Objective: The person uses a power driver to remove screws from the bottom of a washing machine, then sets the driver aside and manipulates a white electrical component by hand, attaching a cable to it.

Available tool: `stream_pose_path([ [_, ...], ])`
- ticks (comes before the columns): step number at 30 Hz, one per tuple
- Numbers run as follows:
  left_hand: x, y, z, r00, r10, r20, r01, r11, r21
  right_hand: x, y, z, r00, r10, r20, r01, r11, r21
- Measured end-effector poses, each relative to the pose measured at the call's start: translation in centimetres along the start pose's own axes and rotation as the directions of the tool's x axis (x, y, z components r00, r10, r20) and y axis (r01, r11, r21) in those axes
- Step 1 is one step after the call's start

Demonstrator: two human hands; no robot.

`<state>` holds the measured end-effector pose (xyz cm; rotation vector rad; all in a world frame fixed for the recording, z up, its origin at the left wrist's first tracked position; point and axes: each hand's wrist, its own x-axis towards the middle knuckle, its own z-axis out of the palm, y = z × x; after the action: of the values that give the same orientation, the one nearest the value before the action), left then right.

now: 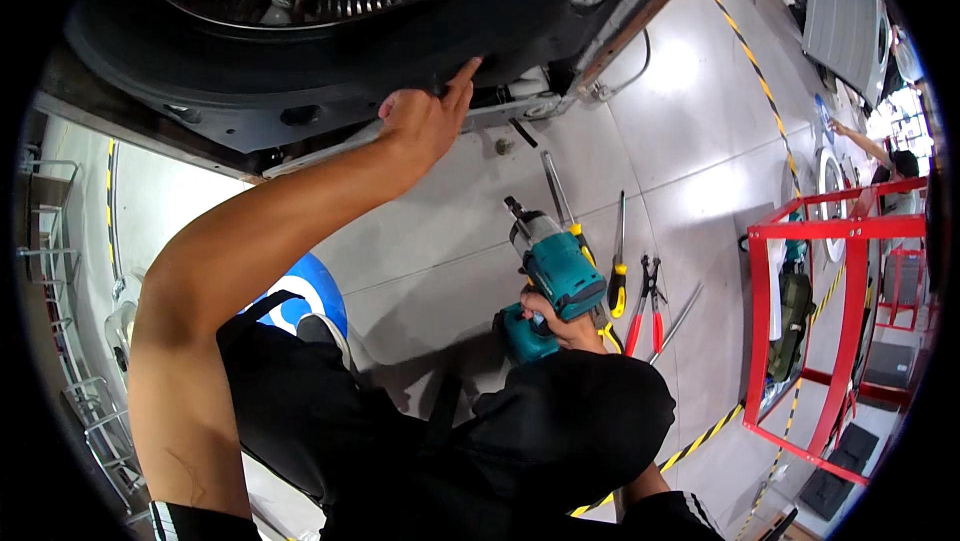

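Observation:
A washing machine's dark front panel (350, 76) with its round drum opening (330, 16) fills the top of the head view. My left hand (428, 119) reaches up to the panel's lower edge, index finger stretched out and its tip on or very close to the dark surface. It holds nothing that I can see. My right hand (548, 323) is wrapped round the handle of a teal cordless impact wrench (562, 273). The wrench's black nose points up toward the machine. Part of its battery base (528, 334) shows left of my wrist.
On the tiled floor right of the wrench lie a yellow-black screwdriver (619, 281), red-handled pliers (647, 311), and a metal rod (681, 319). A red metal frame (757, 316) stands at the right. Behind it, another person's arm (865, 144) shows. A blue-white disc (330, 286) lies by my shoe.

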<state>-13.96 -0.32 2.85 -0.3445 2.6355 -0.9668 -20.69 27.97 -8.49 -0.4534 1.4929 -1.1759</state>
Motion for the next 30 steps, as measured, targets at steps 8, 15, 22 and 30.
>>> stream_pose_path([
  [8, 0.3, 0.0, 1.9, 0.982, 0.143, -0.126, -0.173, 0.947, -0.27, 0.2, -0.8, -0.1, 0.989, 0.137, -0.058, -0.137, 0.991, 0.003],
  [15, -0.7, 2.9, 6.8, 0.901, 0.434, 0.028, -0.386, 0.828, -0.406, 2.0, 0.3, 0.3, 0.985, 0.068, -0.156, -0.061, 0.997, 0.051],
  [22, -2.4, 3.8, 7.5, 0.727, 0.655, 0.203, -0.375, 0.628, -0.682, -2.7, -6.0, -2.9, 0.949, 0.025, -0.315, -0.088, 0.978, -0.187],
  [30, -11.6, 0.0, 3.8, 0.67, 0.653, 0.352, -0.062, 0.522, -0.851, -14.8, -13.2, -8.0, 0.774, -0.183, -0.607, -0.192, 0.845, -0.499],
])
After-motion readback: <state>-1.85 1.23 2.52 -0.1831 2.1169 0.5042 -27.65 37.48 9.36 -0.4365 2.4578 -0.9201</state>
